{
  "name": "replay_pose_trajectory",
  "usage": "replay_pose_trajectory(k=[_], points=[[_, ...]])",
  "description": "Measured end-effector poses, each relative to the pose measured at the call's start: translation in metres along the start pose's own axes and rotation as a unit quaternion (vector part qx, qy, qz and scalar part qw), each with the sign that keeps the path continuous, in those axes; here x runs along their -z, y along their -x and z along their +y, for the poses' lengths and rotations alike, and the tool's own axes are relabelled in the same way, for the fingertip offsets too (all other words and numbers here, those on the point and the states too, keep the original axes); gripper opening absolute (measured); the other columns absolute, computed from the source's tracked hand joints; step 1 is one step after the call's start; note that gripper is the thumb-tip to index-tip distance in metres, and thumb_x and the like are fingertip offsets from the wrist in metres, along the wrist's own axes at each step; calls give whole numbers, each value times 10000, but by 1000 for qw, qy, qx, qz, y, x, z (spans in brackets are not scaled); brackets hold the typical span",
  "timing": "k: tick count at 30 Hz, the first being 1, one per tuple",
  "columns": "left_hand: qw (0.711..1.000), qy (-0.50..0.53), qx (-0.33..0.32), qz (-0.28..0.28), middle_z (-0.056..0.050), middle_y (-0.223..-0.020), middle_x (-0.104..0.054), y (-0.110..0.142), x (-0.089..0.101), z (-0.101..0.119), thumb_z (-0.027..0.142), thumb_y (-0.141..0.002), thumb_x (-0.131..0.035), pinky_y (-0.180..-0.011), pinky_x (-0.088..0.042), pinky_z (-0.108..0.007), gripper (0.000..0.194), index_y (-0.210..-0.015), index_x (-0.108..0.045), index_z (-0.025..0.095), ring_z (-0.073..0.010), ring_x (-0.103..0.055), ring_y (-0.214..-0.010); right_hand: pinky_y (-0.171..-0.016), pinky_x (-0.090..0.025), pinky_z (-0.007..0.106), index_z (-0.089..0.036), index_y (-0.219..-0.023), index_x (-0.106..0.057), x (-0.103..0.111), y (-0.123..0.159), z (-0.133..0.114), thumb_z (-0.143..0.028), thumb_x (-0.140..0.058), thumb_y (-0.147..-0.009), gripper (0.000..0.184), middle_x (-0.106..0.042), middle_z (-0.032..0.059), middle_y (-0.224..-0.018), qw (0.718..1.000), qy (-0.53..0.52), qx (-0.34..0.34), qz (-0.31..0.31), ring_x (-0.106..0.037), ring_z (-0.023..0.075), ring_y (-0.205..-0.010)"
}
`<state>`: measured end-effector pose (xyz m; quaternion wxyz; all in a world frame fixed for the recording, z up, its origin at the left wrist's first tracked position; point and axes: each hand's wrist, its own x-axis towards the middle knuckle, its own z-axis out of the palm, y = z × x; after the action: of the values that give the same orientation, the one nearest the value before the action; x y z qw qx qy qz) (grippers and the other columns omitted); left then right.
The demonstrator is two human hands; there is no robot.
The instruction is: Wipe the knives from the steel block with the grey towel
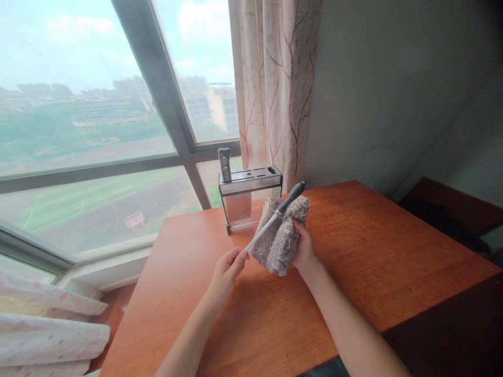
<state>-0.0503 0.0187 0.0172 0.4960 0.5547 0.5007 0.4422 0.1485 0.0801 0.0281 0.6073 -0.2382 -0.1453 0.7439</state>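
My left hand (231,266) pinches the tip end of a honing steel (262,233), a thin grey rod with a black handle. The rod slants up to the right, handle end away from me, across the front of a fluffy grey-brown cloth (280,251). My right hand (304,243) grips that folded cloth from its right side, fingers partly hidden behind it. Both are held above the table. Just behind them stands a knife block (251,180) with clear sides and a slotted top. One dark-handled knife (224,165) sits upright in its left slot.
The wooden table (188,293) spreads under my hands, its far edge near the window (98,157). A patterned curtain (275,78) hangs behind the knife block, beside a grey wall (373,94). Another pale curtain (47,335) is at the lower left.
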Motion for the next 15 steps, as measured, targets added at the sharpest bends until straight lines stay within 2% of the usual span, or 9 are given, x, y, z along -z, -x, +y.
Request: replay_pose_trajectory(k=[5, 9, 12, 15], points=[[995, -71, -53, 48, 29, -608, -394, 0, 2, 2, 492, -841, -497, -534, -281, -224, 350, -780, -575, 156, -111, -343, -577, -701, -554, 370, -235, -897, -669, -1, 4, -1, -444, -687, -657, 319, -737, 16, -883, 999, 0, -8, -38, -679, 252, -830], [988, -137, -70, 2, 25, -615, -413, 0, 2, 2, 448, -856, -490, -560, -282, -231, 323, -749, -580, 157, -119, -358, -599, -684, -553, 335, -214, -859, -669, 1, 2, 1, -360, -717, -620, 284, -736, 3, -810, 1000, 13, -7, -17, -677, 223, -749], [988, -135, -64, -25, 32, -609, -387, 0, -1, 1, 449, -867, -475, -563, -277, -230, 335, -757, -580, 151, -115, -348, -598, -646, -550, 311, -210, -813, -664, 3, 0, 3, -325, -703, -610, 236, -732, -4, -755, 1000, 18, 7, 7, -669, 207, -693], [991, -115, -55, -36, 25, -628, -407, 1, -4, 1, 453, -864, -481, -577, -295, -229, 336, -783, -592, 146, -119, -364, -616, -615, -547, 308, -228, -800, -653, 4, -1, 4, -376, -650, -634, 223, -727, -9, -737, 1000, 18, 22, 10, -669, 203, -685]])
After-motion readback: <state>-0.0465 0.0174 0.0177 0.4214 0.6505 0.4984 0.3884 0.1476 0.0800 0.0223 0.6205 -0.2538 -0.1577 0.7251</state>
